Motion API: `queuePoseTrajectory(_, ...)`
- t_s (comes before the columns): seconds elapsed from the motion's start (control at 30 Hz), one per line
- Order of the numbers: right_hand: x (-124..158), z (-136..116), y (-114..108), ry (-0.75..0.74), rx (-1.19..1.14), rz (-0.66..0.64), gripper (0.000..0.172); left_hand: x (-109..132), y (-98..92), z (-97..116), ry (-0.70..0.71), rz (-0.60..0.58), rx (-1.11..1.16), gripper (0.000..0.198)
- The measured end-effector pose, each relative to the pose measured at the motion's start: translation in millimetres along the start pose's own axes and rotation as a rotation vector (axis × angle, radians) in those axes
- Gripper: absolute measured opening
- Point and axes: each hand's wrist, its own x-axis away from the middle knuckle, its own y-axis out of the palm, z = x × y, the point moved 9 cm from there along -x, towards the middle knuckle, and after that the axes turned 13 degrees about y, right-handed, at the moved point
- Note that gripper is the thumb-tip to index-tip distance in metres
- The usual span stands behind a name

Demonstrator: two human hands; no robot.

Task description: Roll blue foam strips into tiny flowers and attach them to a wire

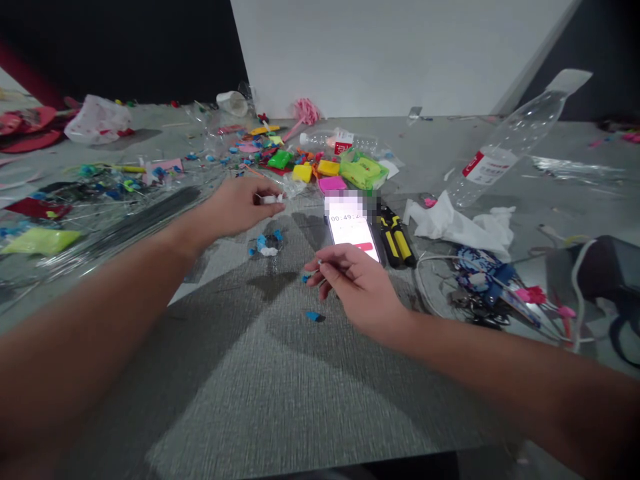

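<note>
My left hand (245,203) is closed, thumb and fingers pinching a small white lump (271,199) that looks like modelling clay. Nearer to me on the table lies a little cluster of blue and white clay bits (267,245). Over the table's middle, my right hand (356,283) holds thumb and forefinger pressed together, with a tiny pale piece at the tips that is too small to name. A small blue piece (305,278) shows beside its lower fingers. One flat blue scrap (313,316) rests on the grey tabletop (250,387) below that hand.
A lit phone (350,227) and yellow-black pliers (397,240) lie beyond my right hand. Crumpled tissue (457,223), a leaning plastic bottle (505,147) and a cable (425,287) are at right. Bright clay packets (327,168) fill the back; thin wires (135,223) spread at left.
</note>
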Motion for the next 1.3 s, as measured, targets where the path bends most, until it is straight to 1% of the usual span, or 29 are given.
queuePoseTrajectory(0.1,-2.7,3.4,0.4,0.036,-0.024,-0.015,0.01,-0.6,1.8,-4.5,-0.014,0.019,-0.033,0.038)
queuePoseTrajectory(0.27,-4.8,11.3,3.8,0.115,-0.097,-0.067,0.004,-1.4,7.6,-9.6,-0.002,0.009,-0.046,0.042)
queuePoseTrajectory(0.4,-3.7,14.9,6.2,0.158,-0.141,-0.094,0.009,-5.7,13.5,-16.6,0.028,0.0,-0.083,0.04)
queuePoseTrajectory(0.53,-3.4,13.2,3.5,0.146,-0.143,-0.053,0.008,-10.4,16.9,-22.5,0.066,0.01,-0.191,0.036)
queuePoseTrajectory(0.63,-3.6,12.1,2.1,0.146,-0.136,-0.025,0.01,-11.5,22.7,-22.7,0.108,-0.018,-0.246,0.035)
queuePoseTrajectory(0.77,-5.2,15.1,2.8,0.184,-0.148,-0.037,0.007,-8.8,28.6,-18.4,0.147,-0.071,-0.281,0.038)
queuePoseTrajectory(0.83,-6.3,17.8,3.0,0.204,-0.161,-0.053,0.006,-6.5,27.7,-15.0,0.149,-0.082,-0.295,0.041)
queuePoseTrajectory(1.0,-6.8,18.2,4.0,0.201,-0.187,-0.085,0.018,-0.4,21.0,-5.1,0.127,-0.089,-0.298,0.038)
queuePoseTrajectory(1.1,-5.1,16.4,4.3,0.213,-0.161,-0.071,0.014,2.1,21.2,-4.7,0.102,-0.109,-0.296,0.039)
queuePoseTrajectory(1.2,-4.0,14.5,3.7,0.222,-0.084,-0.038,0.008,3.3,17.2,-8.0,0.056,-0.111,-0.31,0.049)
queuePoseTrajectory(1.27,-4.5,14.9,3.8,0.226,-0.042,-0.032,0.012,4.5,6.7,-4.6,0.029,-0.098,-0.324,0.058)
queuePoseTrajectory(1.3,-5.2,15.6,3.6,0.224,-0.041,-0.032,0.015,5.9,-0.7,0.7,0.022,-0.088,-0.328,0.062)
